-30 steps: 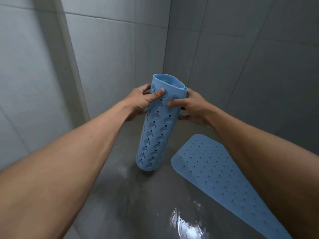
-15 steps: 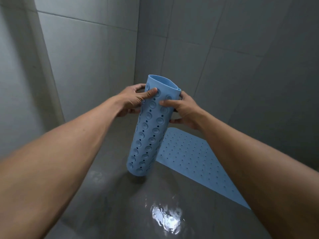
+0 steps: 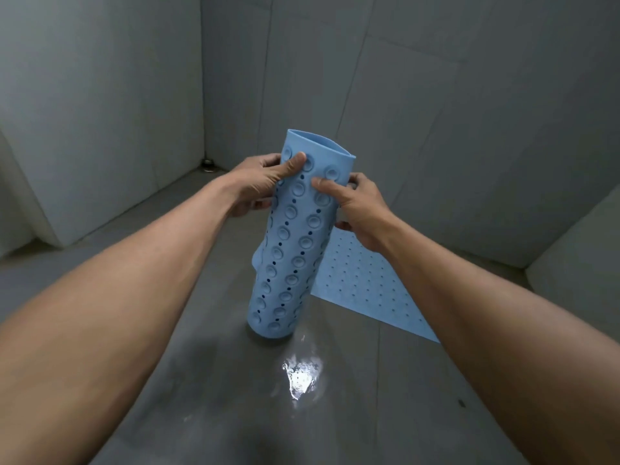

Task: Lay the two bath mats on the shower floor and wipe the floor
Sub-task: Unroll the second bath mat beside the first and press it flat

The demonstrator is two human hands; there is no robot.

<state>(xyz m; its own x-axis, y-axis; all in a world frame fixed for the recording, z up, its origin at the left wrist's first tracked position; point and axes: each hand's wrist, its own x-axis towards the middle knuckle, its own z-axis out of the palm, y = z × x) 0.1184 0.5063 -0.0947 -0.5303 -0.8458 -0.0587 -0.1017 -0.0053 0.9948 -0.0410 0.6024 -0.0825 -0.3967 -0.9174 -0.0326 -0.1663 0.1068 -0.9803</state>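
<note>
Left hand (image 3: 260, 182) and right hand (image 3: 355, 206) clasp the rolled blue rubber suction-cup mat (image 3: 295, 236) upright above the wet grey shower floor (image 3: 208, 380), apparently not touching; slippery rubber could slide free.

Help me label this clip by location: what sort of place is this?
Most likely a tiled shower stall. Large grey wall tiles meet in a corner, the grey floor has a wet puddle, and a blue suction-cup bath mat is held rolled while another mat lies flat.

Single head view, looking forward-down, close over shower floor (image 3: 214, 397) corner.
</note>
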